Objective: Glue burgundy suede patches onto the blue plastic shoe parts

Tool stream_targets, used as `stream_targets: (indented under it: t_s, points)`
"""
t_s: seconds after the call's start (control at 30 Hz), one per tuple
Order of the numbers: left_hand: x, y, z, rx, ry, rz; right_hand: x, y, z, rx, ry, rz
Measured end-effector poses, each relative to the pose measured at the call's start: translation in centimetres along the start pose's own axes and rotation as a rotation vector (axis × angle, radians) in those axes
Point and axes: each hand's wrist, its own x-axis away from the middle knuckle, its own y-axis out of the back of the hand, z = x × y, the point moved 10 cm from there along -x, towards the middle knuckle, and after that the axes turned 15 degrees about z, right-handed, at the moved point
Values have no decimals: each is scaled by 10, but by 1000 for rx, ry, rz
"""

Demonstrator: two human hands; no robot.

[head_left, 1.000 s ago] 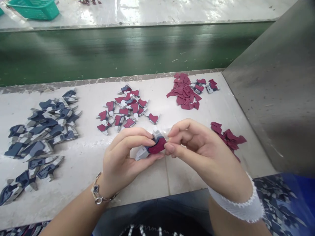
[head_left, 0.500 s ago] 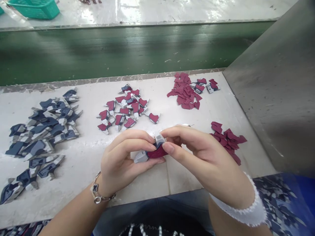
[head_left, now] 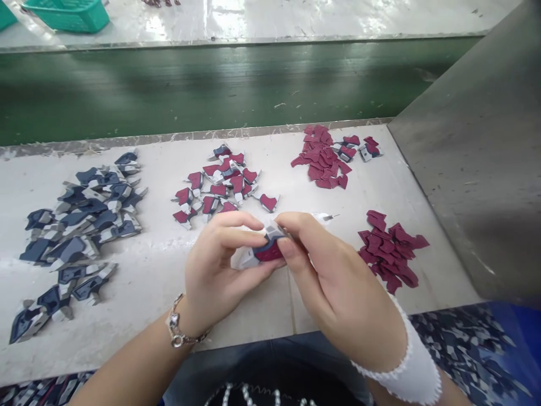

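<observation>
A small grey plastic part with a maroon piece on it point(head_left: 262, 249) is held between both hands just above the white tabletop point(head_left: 139, 282). My left hand point(head_left: 215, 265) grips its left end, fingers curled over the top. My right hand point(head_left: 333, 276) pinches its right end, thumb pressed on the maroon piece. Much of the part is hidden by my fingers.
A heap of navy-and-grey parts point(head_left: 80, 220) lies at left. Grey parts with maroon pieces point(head_left: 220, 186) lie just beyond my hands. Two heaps of loose maroon pieces point(head_left: 323, 160) point(head_left: 391, 251) lie at right. A green belt point(head_left: 203, 84) runs behind; a grey metal panel point(head_left: 477, 169) rises at right. A small pointed tool point(head_left: 325, 216) lies near my right hand.
My right hand's fingers have folded down over the part, and its thumb has pressed onto the maroon piece. Both hands drew closer together and shifted slightly away from me.
</observation>
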Motion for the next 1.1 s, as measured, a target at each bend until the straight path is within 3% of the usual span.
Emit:
stream_targets:
  t_s: [0.13,0.2,0.37,0.53,0.63,0.77,1.1]
  points:
    - [0,-30,32,300,332,229,-2,-4,6,315,55,30]
    - [1,-37,34,305,388,295,-2,-8,6,382,92,93]
    - [0,-36,20,204,288,309,-1,-4,14,371,212,159]
    - [0,-35,9,67,162,286,-2,-1,8,284,176,201]
    - [3,-39,22,346,261,284,-1,4,-6,119,58,187]
    - [9,-57,32,721,397,386,4,4,-16,-62,-28,198]
    - [11,-66,32,912,480,410,7,7,0,167,-24,143]
